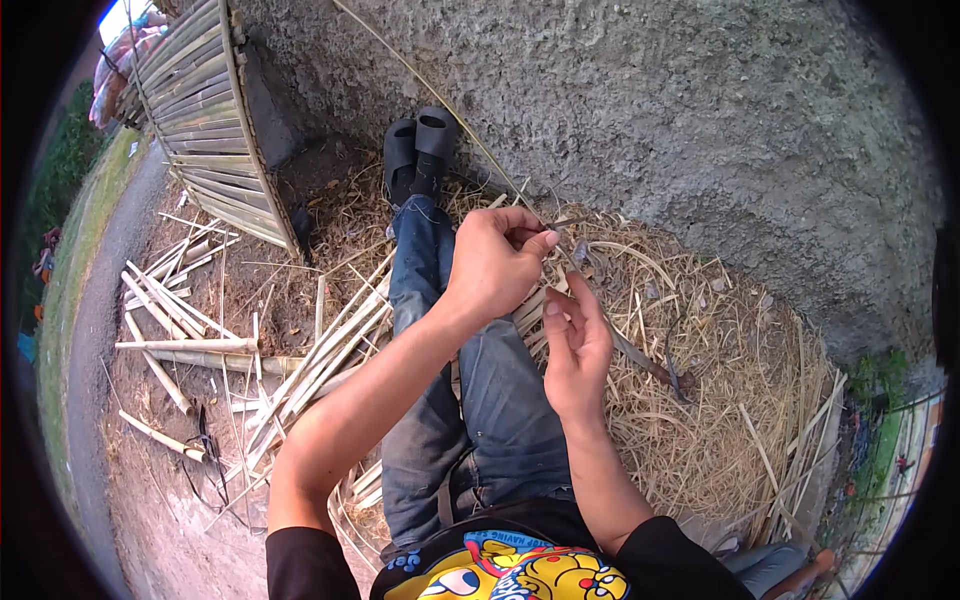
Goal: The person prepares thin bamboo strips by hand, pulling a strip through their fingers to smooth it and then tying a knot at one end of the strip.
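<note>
My left hand [498, 258] is closed in a pinch on a long thin bamboo strip [440, 90], which runs up and left past the wall. A short dark pointed piece [570, 222] sticks out beside the left thumb; I cannot make out what it is. Just below and to the right, my right hand [578, 350] is loosely curled with thumb and fingers apart, and nothing shows clearly in it. A greyish blade-like piece [632, 350] with a brown end lies on the shavings beside the right hand.
My outstretched legs [505, 400] end in dark slip-on shoes [420, 140] near a rough grey wall [640, 110]. Split bamboo pieces [185, 300] lie at left, below a bamboo slat panel [205, 120]. Shavings [690, 430] cover the ground at right.
</note>
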A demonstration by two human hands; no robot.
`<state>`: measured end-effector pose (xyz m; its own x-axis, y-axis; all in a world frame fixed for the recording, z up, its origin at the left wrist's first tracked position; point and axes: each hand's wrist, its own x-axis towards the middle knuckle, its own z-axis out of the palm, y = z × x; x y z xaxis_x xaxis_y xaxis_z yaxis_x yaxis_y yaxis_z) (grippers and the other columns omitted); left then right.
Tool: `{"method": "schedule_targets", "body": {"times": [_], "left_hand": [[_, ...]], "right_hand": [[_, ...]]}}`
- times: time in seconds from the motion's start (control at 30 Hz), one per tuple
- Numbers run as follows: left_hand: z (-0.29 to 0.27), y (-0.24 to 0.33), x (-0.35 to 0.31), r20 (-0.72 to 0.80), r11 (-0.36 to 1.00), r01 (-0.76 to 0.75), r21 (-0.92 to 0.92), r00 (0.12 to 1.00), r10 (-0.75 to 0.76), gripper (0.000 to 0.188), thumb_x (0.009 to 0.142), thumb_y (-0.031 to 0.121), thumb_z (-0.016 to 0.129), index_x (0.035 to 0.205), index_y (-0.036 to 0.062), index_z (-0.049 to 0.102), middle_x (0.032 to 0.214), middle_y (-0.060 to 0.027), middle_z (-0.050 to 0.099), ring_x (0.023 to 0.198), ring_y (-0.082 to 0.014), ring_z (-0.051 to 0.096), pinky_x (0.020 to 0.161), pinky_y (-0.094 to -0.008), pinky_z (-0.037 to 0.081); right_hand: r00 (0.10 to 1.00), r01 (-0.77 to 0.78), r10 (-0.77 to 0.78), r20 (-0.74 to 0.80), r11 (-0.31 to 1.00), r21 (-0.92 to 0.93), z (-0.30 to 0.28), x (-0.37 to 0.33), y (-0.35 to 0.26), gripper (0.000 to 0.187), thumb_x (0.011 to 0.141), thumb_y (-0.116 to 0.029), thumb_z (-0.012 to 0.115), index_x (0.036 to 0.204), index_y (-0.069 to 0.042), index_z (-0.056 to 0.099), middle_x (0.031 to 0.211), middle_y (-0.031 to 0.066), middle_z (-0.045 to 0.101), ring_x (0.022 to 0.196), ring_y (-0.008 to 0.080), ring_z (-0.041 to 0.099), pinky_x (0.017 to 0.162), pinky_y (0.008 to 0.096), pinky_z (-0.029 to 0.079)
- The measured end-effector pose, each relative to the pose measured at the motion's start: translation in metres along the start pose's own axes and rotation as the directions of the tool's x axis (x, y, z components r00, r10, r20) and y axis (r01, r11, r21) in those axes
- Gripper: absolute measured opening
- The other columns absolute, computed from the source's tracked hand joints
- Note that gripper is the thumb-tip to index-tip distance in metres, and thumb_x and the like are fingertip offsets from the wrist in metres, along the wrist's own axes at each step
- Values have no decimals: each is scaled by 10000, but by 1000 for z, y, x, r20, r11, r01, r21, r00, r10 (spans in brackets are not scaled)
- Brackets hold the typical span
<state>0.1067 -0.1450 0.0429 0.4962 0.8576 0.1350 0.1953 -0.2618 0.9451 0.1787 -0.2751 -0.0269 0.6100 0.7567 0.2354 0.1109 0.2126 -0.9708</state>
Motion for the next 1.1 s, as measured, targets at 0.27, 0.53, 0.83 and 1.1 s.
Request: {"method": "schedule_targets", "body": {"times": [0.27,0.53,0.83,1.1], "left_hand": [[-47,198,51,-131,950,-282,-137,955,265,267,893,278,760,919,16,715,762,-2,625,631,-69,474,550,-253,376],[-47,258,36,-156,916,-336,-219,939,307,167,887,160,747,885,-4,714,757,-10,652,636,-72,513,601,-246,411],[-21,137,34,-163,950,-226,-215,967,194,124,890,98,740,874,-24,736,764,-15,685,673,-60,556,599,-249,439],[21,-65,-29,-21,937,185,-295,980,-200,86,856,36,752,809,-28,719,718,-42,685,629,-82,581,564,-266,459]], "right_hand": [[766,624,-618,-178,781,-24,14,131,-159,398,982,-183,647,1270,84,586,1152,166,637,1031,200,659,850,319,536],[653,712,-701,-287,697,-82,34,156,-221,181,958,-113,647,841,13,704,699,119,637,595,175,610,541,334,417],[586,725,-802,115,456,-515,2,106,-157,103,866,-44,652,776,-12,613,715,154,593,611,384,605,524,457,460],[794,608,-438,421,583,-539,-13,27,5,84,869,-65,635,790,-37,628,726,132,588,623,369,623,542,457,500]]}}
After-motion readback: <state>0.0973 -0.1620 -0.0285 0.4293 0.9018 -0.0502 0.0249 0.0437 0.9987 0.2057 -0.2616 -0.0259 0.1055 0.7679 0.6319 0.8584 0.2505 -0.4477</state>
